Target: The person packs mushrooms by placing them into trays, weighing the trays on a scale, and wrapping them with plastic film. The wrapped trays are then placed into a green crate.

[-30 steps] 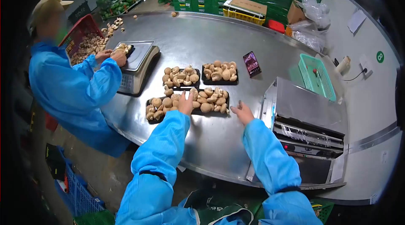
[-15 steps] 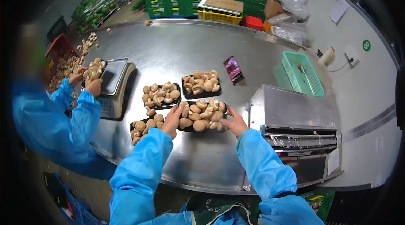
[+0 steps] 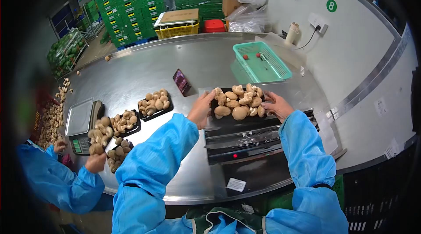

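My left hand point(image 3: 202, 109) grips the left end of a black tray point(image 3: 226, 89) heaped with brown mushrooms point(image 3: 239, 112). At the other end, my right hand point(image 3: 277, 106) has its fingers closed on the tray's edge. The tray is held level above a metal wrapping machine point(image 3: 258, 139), whose dark front carries a small red light. Left of my left arm, several more trays of mushrooms rest on the steel table: one at the back point(image 3: 164, 112), one nearer the scale point(image 3: 137, 127), and one partly behind my sleeve point(image 3: 117, 155).
A co-worker's hand point(image 3: 95, 162) holds a blurred tray of mushrooms beside a scale point(image 3: 80, 117). A phone point(image 3: 181, 82) stands propped on the table point(image 3: 201, 56). A green basket point(image 3: 284, 75) sits at the back right by the wall. Loose mushrooms point(image 3: 51, 122) are heaped far left.
Both my hands have carried the mushroom tray right, from beside the other trays to above the machine. My view has turned right. The co-worker's mushrooms have moved off the scale toward the trays.
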A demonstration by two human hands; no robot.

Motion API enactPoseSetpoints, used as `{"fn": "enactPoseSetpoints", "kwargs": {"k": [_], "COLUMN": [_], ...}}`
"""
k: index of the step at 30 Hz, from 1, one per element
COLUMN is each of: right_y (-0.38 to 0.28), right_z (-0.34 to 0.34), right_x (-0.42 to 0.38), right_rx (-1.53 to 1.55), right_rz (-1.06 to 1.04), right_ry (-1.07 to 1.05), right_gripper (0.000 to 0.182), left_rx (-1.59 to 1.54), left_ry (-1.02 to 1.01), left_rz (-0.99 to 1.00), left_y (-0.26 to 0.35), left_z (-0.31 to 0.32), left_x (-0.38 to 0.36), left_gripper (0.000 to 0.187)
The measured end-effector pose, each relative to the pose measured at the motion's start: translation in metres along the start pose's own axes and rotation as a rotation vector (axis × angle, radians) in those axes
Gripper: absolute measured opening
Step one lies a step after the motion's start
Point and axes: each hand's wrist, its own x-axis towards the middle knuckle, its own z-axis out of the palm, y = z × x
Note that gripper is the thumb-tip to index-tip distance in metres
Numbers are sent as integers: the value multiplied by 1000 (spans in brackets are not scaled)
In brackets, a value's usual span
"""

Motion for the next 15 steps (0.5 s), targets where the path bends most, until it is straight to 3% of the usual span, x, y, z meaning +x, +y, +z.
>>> {"fn": "enactPoseSetpoints", "kwargs": {"k": [3, 5, 6, 8, 9, 11, 12, 13, 15], "right_y": [17, 29, 33, 30, 28, 26, 26, 25, 31], "right_z": [-34, -48, -54, -75, -91, -124, -135, -141, -148], "right_x": [0, 2, 2, -12, -24, -53, -62, -64, -78], "right_rx": [13, 71, 96, -32, -236, -655, -867, -866, -1298], "right_rz": [12, 22, 28, -84, -190, -408, -519, -513, -693], "right_ry": [-69, 19, 58, 116, 47, -118, -215, -227, -301], "right_gripper": [67, 64, 63, 53, 47, 39, 38, 38, 47], "left_rx": [-13, 9, -21, 144, 133, 1039, 1200, 1357, 1641], "left_ry": [43, 128, 59, 211, 239, 147, 173, 113, -51], "left_rz": [-41, 2, 30, 38, 44, 588, 692, 738, 877], "left_y": [-17, -23, -31, -35, -37, -41, -42, -41, -37], "left_z": [36, 47, 40, 28, 17, -10, -15, -22, -32], "left_x": [15, 9, 11, -7, -19, -54, -68, -76, -80], "left_gripper": [50, 51, 56, 48, 48, 37, 34, 36, 41]}}
